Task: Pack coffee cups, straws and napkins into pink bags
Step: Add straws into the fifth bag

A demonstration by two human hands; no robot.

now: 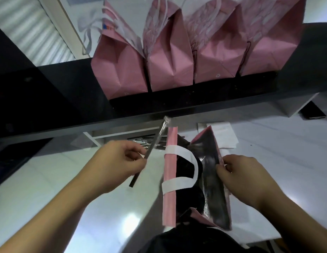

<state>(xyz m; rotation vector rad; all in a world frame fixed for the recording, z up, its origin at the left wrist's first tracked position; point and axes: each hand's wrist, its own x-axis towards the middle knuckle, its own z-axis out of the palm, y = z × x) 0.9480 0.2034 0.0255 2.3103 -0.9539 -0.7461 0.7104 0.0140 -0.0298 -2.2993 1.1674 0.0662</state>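
Observation:
An open pink bag with white handles and a shiny silver lining stands on the white counter in front of me. My right hand grips the bag's right rim and holds it open. My left hand pinches a wrapped black straw, which slants up toward the bag's far left corner, just outside the opening. The bag's inside is dark, so its contents cannot be made out.
Several pink bags stand in a row on the black raised shelf behind. A tray of wrapped straws lies behind my left hand. White napkins sit beyond the bag. A dark phone-like object lies at right.

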